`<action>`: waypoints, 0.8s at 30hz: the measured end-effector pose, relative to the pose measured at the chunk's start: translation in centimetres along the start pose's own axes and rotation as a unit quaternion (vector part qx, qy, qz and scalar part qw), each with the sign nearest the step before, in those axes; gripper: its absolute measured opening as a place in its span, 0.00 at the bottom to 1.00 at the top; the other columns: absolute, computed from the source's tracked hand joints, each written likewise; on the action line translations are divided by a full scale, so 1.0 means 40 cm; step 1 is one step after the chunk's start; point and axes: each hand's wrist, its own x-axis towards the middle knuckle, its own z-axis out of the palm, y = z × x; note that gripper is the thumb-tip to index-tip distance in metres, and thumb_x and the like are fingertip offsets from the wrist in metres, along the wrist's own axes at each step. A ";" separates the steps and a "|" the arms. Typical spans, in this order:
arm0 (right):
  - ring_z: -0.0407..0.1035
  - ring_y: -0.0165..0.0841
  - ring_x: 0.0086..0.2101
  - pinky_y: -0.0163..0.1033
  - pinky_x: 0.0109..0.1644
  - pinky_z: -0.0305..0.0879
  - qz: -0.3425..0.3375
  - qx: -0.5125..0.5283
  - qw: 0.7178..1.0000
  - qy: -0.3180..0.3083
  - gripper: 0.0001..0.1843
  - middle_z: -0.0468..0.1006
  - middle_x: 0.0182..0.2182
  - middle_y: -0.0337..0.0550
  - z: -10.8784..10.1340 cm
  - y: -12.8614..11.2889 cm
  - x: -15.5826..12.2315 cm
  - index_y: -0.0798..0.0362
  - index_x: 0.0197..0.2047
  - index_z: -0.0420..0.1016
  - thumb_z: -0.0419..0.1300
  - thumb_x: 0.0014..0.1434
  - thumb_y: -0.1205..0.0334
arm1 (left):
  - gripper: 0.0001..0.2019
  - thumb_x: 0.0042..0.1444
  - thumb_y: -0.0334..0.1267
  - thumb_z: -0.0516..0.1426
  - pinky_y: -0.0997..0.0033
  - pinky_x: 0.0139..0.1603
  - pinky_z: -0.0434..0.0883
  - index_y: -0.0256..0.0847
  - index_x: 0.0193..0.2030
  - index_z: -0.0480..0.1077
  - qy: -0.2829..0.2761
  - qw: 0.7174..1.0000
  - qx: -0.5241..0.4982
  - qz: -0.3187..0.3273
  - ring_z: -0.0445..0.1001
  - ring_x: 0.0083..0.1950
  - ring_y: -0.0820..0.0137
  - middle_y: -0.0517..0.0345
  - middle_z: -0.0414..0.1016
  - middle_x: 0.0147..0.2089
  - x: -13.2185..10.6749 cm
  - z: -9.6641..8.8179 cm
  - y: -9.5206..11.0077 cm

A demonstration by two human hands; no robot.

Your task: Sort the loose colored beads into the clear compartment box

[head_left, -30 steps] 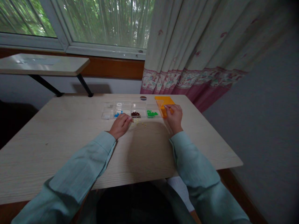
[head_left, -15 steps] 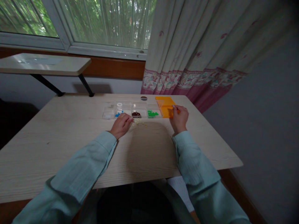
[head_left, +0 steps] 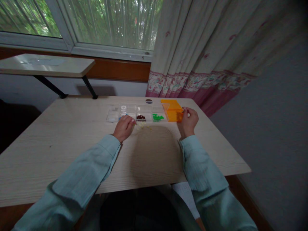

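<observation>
Box (head_left: 172, 116), orange, lies open on the desk (head_left: 79, 138), the nearer right hand (head_left: 190, 121) at its right and the left hand (head_left: 124, 128) to its left beside pale beads (head_left: 141, 124), both curled, whether around anything I cannot tell.

We are looking into a dim scene, with daylight coming through the window (head_left: 110, 51), where the foliage (head_left: 103, 22) is glowing brightest. Glare is whitening the raised shelf (head_left: 74, 65), and small highlights are glinting off the clear boxes (head_left: 144, 109). A soft, broad shadow (head_left: 156, 154) is darkening the middle of the desk (head_left: 60, 144). Toward the right, the wall (head_left: 264, 122) is sinking into grey gloom, and the upper right corner is fading to black. Wide-angle distortion is stretching the curtain (head_left: 207, 41), while slight softness is blurring the tiny pale pieces (head_left: 144, 127).
</observation>
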 end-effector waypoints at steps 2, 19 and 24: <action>0.68 0.37 0.39 0.45 0.49 0.61 -0.004 -0.001 1.000 -0.010 0.18 0.79 0.36 0.49 0.002 -0.005 -0.002 0.56 0.40 0.79 0.50 0.62 0.56 | 0.16 0.66 0.41 0.45 0.61 0.47 0.65 0.40 0.35 0.70 0.003 1.000 0.020 -0.004 0.66 0.41 0.64 0.52 0.70 0.35 0.001 -0.002 -0.006; 0.68 0.37 0.39 0.45 0.50 0.61 -0.012 0.003 0.999 -0.031 0.18 0.79 0.36 0.49 0.002 -0.022 -0.001 0.56 0.39 0.79 0.50 0.62 0.56 | 0.12 0.55 0.48 0.59 0.61 0.48 0.64 0.43 0.39 0.73 -0.143 0.982 0.084 0.087 0.67 0.45 0.61 0.51 0.72 0.41 0.010 -0.080 -0.066; 0.69 0.37 0.39 0.45 0.49 0.62 -0.009 0.006 1.000 -0.027 0.18 0.79 0.36 0.50 0.004 -0.021 -0.001 0.56 0.39 0.79 0.50 0.62 0.56 | 0.10 0.58 0.45 0.56 0.61 0.48 0.64 0.43 0.37 0.73 -0.152 0.980 0.090 0.093 0.67 0.44 0.63 0.52 0.71 0.39 0.009 -0.083 -0.068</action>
